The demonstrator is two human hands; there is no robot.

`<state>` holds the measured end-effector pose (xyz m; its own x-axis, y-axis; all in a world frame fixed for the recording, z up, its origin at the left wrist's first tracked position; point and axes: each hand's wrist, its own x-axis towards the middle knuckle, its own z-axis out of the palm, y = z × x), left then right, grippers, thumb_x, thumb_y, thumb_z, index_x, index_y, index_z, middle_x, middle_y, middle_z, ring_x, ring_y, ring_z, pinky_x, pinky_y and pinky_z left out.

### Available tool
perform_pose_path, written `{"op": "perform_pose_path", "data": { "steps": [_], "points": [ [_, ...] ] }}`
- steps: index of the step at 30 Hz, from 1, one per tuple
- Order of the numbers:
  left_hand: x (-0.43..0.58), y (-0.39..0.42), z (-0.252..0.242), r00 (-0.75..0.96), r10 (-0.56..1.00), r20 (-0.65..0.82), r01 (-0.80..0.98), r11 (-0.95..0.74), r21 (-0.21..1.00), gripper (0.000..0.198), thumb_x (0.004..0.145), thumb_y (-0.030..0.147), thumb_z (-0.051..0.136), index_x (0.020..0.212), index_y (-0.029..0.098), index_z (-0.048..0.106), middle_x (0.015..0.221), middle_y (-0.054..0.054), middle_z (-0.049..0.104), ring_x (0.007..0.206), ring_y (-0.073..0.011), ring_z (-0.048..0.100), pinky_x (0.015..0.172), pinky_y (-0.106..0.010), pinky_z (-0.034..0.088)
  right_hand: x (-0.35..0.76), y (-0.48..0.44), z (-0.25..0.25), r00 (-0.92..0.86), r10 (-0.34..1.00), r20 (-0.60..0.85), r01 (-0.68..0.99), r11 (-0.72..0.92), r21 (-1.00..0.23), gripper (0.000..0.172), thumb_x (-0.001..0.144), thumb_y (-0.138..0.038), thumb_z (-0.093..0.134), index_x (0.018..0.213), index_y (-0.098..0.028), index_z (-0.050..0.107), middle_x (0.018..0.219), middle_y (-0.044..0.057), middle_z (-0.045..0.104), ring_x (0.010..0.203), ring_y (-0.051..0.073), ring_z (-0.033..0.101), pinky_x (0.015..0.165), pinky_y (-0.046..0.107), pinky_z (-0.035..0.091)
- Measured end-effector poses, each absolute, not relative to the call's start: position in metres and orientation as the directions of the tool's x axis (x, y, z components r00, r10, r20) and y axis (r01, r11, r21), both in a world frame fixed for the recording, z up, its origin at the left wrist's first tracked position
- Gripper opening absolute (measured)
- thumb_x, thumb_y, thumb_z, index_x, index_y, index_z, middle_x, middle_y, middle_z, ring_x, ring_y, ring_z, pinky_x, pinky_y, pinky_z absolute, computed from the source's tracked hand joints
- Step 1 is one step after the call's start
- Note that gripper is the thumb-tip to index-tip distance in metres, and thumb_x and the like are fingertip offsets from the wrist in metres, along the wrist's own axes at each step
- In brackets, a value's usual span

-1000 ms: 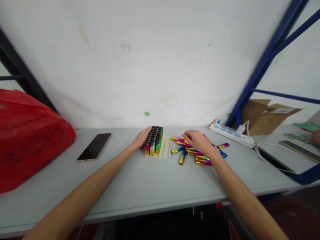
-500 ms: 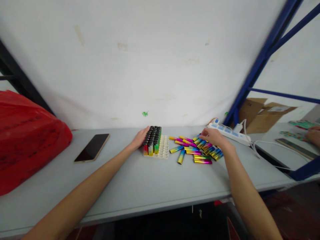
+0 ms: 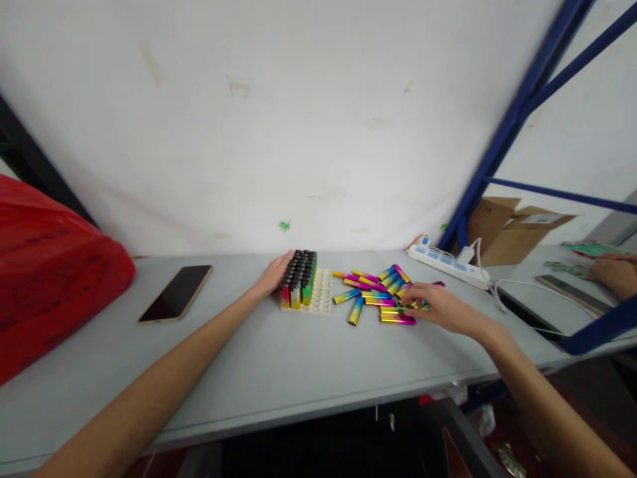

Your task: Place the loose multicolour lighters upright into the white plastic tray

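Lighters with black tops and coloured bodies (image 3: 301, 275) stand upright in tight rows on the left part of a white tray with holes (image 3: 322, 292). My left hand (image 3: 275, 275) lies along the left side of these lighters, fingers stretched out and partly hidden behind them. To the right of the tray is a loose pile of shiny rainbow-coloured lighter sleeves (image 3: 377, 299). Over the right end of this pile, my right hand (image 3: 432, 307) has its thumb and fingers bent around a sleeve, which they mostly cover.
A phone (image 3: 176, 293) lies left of my left arm, with a red plastic bag (image 3: 54, 272) beyond it. At the back right are a white power strip (image 3: 448, 265), its cable, a blue metal frame (image 3: 497, 146) and a cardboard box (image 3: 517, 232). Another person's hand (image 3: 617, 273) shows at far right.
My right hand has moved from the back of the pile toward its front right end. My left hand stays beside the lighters. The view has shifted slightly.
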<state>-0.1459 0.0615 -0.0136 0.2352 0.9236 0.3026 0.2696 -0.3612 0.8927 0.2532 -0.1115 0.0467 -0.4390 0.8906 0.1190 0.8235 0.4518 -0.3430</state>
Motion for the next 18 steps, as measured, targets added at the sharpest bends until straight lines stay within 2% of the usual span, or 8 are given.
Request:
{"op": "perform_pose_path", "data": {
  "steps": [3,6,9,11,13,15,18],
  "points": [
    [-0.146,0.062,-0.014,0.239,0.923,0.301,0.258,-0.359,0.897,0.084,0.079,0.087,0.042,0.098,0.012,0.074,0.101,-0.012,0.078,0.103,-0.031,0.065,0.098,-0.041,0.046,0.254,-0.105,0.03,-0.44,0.889,0.125,0.828,0.455,-0.328,0.021,0.092,-0.037,0.061,0.096,-0.021,0.074,0.106,0.01,0.069,0.1,0.025,0.065,0.092,0.039,0.049],
    [-0.146,0.063,-0.016,0.241,0.923,0.299,0.241,-0.355,0.903,0.083,0.079,0.087,0.043,0.098,0.012,0.074,0.103,-0.012,0.077,0.102,-0.0309,0.065,0.099,-0.04,0.046,0.257,-0.099,0.022,-0.426,0.897,0.115,0.833,0.439,-0.336,0.024,0.09,-0.038,0.064,0.102,-0.021,0.075,0.107,0.011,0.067,0.097,0.026,0.065,0.089,0.04,0.05],
    [-0.146,0.064,-0.018,0.239,0.924,0.297,0.238,-0.353,0.905,0.083,0.079,0.087,0.044,0.099,0.012,0.074,0.103,-0.011,0.077,0.103,-0.0306,0.065,0.101,-0.04,0.045,0.259,-0.097,0.023,-0.416,0.897,0.152,0.81,0.441,-0.386,0.025,0.089,-0.041,0.065,0.099,-0.021,0.075,0.106,0.01,0.066,0.095,0.025,0.064,0.088,0.041,0.051],
    [-0.146,0.065,-0.019,0.242,0.925,0.294,0.235,-0.35,0.907,0.083,0.08,0.086,0.043,0.1,0.012,0.074,0.102,-0.011,0.078,0.104,-0.0306,0.065,0.1,-0.04,0.045,0.259,-0.095,0.026,-0.393,0.895,0.21,0.762,0.445,-0.47,0.028,0.087,-0.046,0.067,0.098,-0.022,0.074,0.106,0.01,0.067,0.096,0.025,0.064,0.086,0.039,0.052],
    [-0.147,0.065,-0.02,0.247,0.925,0.288,0.234,-0.346,0.909,0.083,0.08,0.086,0.042,0.101,0.012,0.074,0.102,-0.011,0.078,0.104,-0.0306,0.065,0.1,-0.04,0.046,0.254,-0.092,0.03,-0.318,0.902,0.291,0.67,0.431,-0.604,0.035,0.082,-0.052,0.071,0.097,-0.021,0.072,0.106,0.009,0.067,0.097,0.025,0.064,0.083,0.037,0.053],
    [-0.147,0.065,-0.02,0.244,0.927,0.284,0.238,-0.341,0.909,0.084,0.08,0.087,0.042,0.101,0.012,0.073,0.102,-0.012,0.078,0.104,-0.0308,0.065,0.099,-0.04,0.046,0.244,-0.085,0.036,-0.197,0.919,0.342,0.545,0.393,-0.741,0.04,0.078,-0.056,0.075,0.095,-0.02,0.07,0.102,0.008,0.068,0.095,0.025,0.065,0.081,0.036,0.054],
    [-0.147,0.064,-0.018,0.233,0.933,0.275,0.254,-0.331,0.909,0.085,0.078,0.088,0.043,0.098,0.012,0.073,0.102,-0.012,0.078,0.103,-0.0315,0.066,0.098,-0.041,0.047,0.216,-0.073,0.05,-0.081,0.937,0.341,0.314,0.349,-0.883,0.038,0.081,-0.056,0.073,0.096,-0.021,0.065,0.097,0.007,0.071,0.093,0.023,0.066,0.084,0.037,0.054]
  ]
}}
